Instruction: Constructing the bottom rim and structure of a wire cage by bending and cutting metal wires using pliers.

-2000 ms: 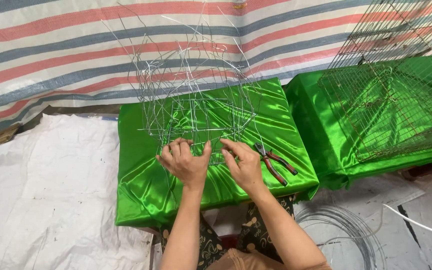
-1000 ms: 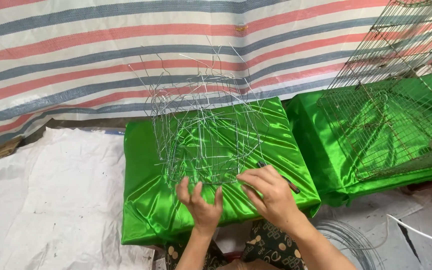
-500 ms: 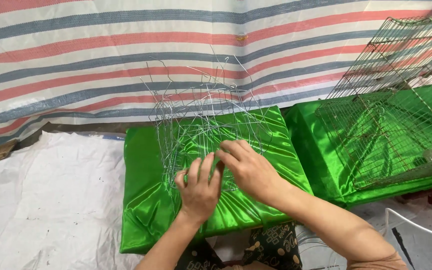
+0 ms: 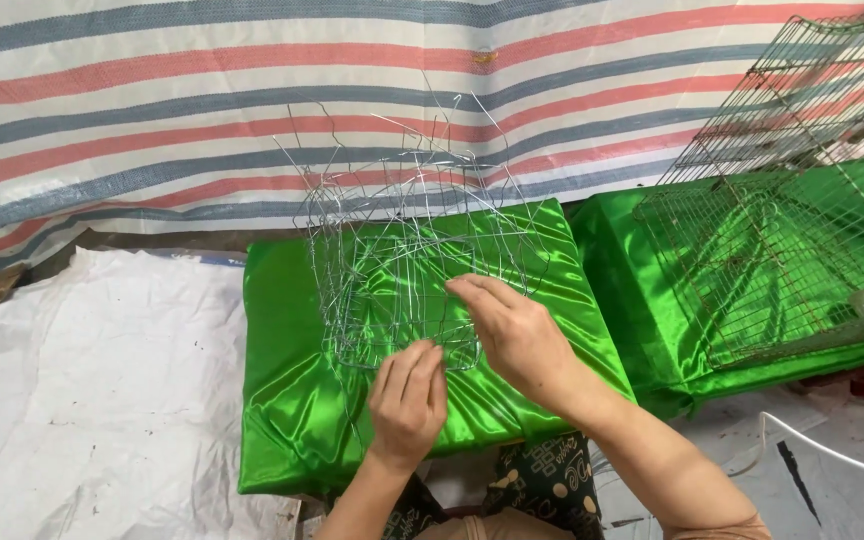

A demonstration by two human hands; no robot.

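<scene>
Moved: since two seconds back, our right hand [image 4: 517, 335] has come up and across onto the wire frame [image 4: 407, 260], and the red-handled pliers once lying right of the frame no longer show.
Landmark: the green satin cushion [image 4: 292, 400], on which the frame stands, toward its far half.
Striped tarpaulin [image 4: 152, 90]: behind the cushion, in red, grey and white bands; no label or sign that we can see.
White sheet [image 4: 82, 400]: on the floor left of the cushion, plain, with only a few small specks.
Finished wire cages [image 4: 782, 230]: right of the cushion, on a second green cushion [image 4: 612, 260], rusty mesh, leaning.
Packages: none in view.
Risk, frame: we judge it could tip or spring out of shape, since the satin is slick and the wires are loose.
Risk, fingers: free wire ends stick up and could prick us as we bend.
Right hand: half curled, fingers laid over the frame's near edge, pinching a wire.
Left hand [image 4: 407, 400]: fingers drawn together at the frame's lower front wire, gripping it.
</scene>
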